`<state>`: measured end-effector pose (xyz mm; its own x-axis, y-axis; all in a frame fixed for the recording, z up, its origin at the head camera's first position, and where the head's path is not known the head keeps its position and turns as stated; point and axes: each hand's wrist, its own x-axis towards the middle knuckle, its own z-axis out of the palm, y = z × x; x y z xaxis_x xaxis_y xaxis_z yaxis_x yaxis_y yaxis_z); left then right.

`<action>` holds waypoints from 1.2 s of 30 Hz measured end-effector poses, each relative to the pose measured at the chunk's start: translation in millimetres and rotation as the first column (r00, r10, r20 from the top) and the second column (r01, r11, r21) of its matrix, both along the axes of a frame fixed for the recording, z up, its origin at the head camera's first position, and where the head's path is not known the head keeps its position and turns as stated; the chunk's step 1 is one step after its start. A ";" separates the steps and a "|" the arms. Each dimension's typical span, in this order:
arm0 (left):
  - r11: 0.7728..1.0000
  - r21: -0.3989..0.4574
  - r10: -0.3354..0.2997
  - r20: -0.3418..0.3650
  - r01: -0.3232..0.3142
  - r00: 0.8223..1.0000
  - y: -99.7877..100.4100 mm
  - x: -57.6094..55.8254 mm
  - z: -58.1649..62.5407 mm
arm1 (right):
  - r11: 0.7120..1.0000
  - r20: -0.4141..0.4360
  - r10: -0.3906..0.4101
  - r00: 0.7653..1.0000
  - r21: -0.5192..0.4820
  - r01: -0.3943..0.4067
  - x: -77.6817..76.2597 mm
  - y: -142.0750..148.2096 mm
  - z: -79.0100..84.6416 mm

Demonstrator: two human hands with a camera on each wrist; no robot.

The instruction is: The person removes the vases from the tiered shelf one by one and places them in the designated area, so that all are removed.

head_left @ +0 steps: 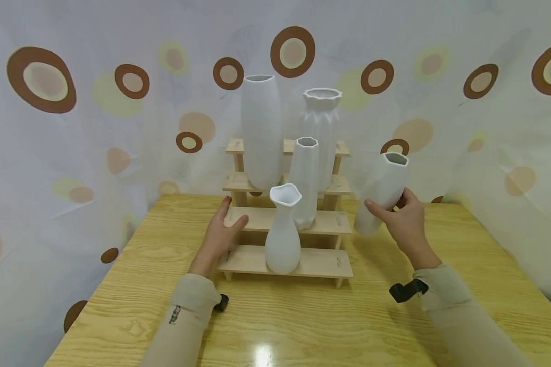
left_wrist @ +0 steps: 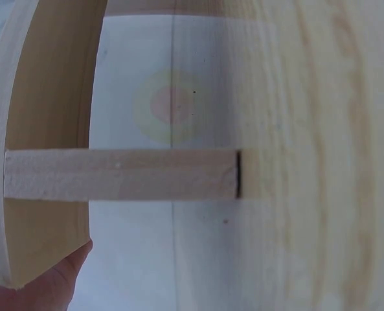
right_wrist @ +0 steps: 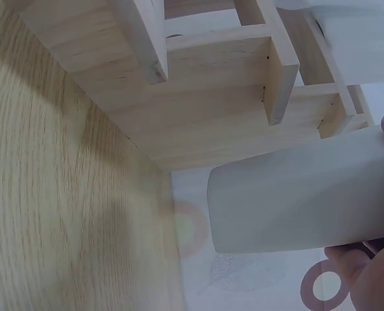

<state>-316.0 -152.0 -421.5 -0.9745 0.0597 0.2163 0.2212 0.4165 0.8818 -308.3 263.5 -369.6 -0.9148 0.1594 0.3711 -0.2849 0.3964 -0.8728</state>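
While the two hands are set well apart on either side of the tiered stand (head_left: 326,262), each seems to serve a different purpose. The right hand (head_left: 408,221) is clamped around the middle of a slim vase (head_left: 385,183), thumb on the near side and fingers wrapped behind, a hold that probably suits the smooth wall and leaves both mouth and base uncovered. The left hand (head_left: 218,234) rests at the left end of the second tier from the bottom, thumb and fingers spread, perhaps as a brace; how hard it presses I cannot tell.

On the stand, the barrel-shaped vase (head_left: 261,132) and the pleated vase (head_left: 321,122) occupy the third tier, the faceted vase (head_left: 305,178) the second and the bulbous vase (head_left: 283,244) the lowest, probably so that the shorter ones do not disappear behind the taller.

The slim vase is just beside the stand's right side, held above the worktop (head_left: 303,326). Its long axis leans: the mouth points up and to the right, the base down and left toward the stand. The four others have theirs upright, mouths upward.
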 end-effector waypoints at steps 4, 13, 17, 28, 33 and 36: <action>1.000 0.000 0.006 0.000 -0.006 1.000 0.3 0.1 -0.1 | 1.000 0.005 -0.007 1.000 0.003 0.007 -5.4 -1.9 -0.9; 1.000 -0.004 0.014 0.015 -0.014 1.000 1.2 1.3 0.7 | 1.000 0.010 -0.018 1.000 -0.018 0.018 -17.6 -5.9 -1.9; 1.000 -0.006 0.009 0.011 -0.009 1.000 1.0 1.2 0.6 | 0.999 0.010 -0.042 0.999 0.005 0.042 -23.7 -7.4 -2.7; 1.000 -0.009 -0.002 0.009 0.002 1.000 -0.9 0.3 1.3 | 0.999 0.033 -0.023 0.999 0.044 0.021 -39.5 -7.6 -11.1; 1.000 -0.001 -0.003 0.009 0.003 1.000 -0.7 1.1 1.6 | 1.000 0.036 -0.005 0.999 0.026 0.004 -47.4 -9.5 -15.4; 1.000 0.001 -0.003 0.012 0.003 1.000 -0.8 1.1 1.3 | 1.000 0.040 0.001 0.999 0.002 -0.001 -52.6 -11.0 -18.6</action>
